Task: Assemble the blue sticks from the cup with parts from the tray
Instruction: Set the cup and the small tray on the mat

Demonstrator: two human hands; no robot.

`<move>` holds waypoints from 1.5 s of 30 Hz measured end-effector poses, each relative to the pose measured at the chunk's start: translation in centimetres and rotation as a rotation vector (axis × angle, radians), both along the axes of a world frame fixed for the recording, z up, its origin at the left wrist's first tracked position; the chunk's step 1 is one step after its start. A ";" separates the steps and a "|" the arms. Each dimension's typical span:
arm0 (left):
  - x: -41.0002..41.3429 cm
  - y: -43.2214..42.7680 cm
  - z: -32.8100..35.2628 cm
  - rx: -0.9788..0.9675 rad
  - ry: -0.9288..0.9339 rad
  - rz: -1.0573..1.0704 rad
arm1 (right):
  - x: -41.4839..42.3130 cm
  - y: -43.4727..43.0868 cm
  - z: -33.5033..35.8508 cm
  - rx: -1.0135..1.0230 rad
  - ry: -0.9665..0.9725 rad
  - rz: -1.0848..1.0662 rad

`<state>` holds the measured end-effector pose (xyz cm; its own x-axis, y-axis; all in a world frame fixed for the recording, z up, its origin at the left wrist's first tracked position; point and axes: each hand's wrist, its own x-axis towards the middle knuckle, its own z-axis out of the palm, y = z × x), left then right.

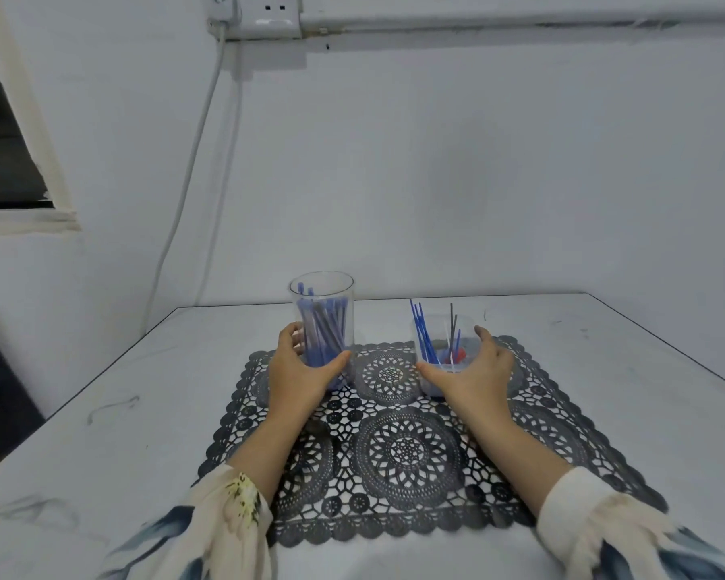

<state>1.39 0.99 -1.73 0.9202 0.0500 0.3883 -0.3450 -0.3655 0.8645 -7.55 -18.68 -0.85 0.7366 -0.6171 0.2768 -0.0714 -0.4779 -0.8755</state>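
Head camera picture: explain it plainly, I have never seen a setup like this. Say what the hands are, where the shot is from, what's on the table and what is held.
There is no machine here: a person works with bare hands. The one picture comes from a camera worn on the person's head, looking forward and down. A white table carries a dark lace mat. On it stand a clear cup of blue sticks and a small clear tray with thin rods and small parts. The left hand grips the cup, fingers round it; the right hand holds the tray.
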 end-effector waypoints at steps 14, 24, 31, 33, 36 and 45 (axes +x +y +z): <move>-0.7 2.8 0.6 -0.052 0.051 0.021 | 0.0 -1.9 -0.7 0.000 0.026 -0.071; -0.2 4.1 -0.2 -0.075 0.050 -0.026 | -0.5 -2.4 -1.0 0.011 -0.039 -0.069; 0.8 4.7 -0.2 -0.053 0.079 -0.051 | -0.3 -2.7 -1.3 0.012 -0.065 -0.089; 1.2 5.1 -0.3 -0.064 0.081 -0.042 | -0.3 -2.7 -1.1 0.032 -0.083 -0.113; 1.6 5.9 -0.4 -0.090 0.091 -0.022 | -0.3 -3.0 -1.1 0.042 -0.088 -0.115; 2.0 6.2 -0.5 -0.101 0.125 -0.081 | -0.3 -3.0 -1.1 0.035 -0.073 -0.110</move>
<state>3.37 7.21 -2.21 0.9635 0.0065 0.2678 -0.2577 -0.2499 0.9333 -7.86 -21.70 -1.96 0.6429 -0.7028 0.3046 -0.0567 -0.4402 -0.8961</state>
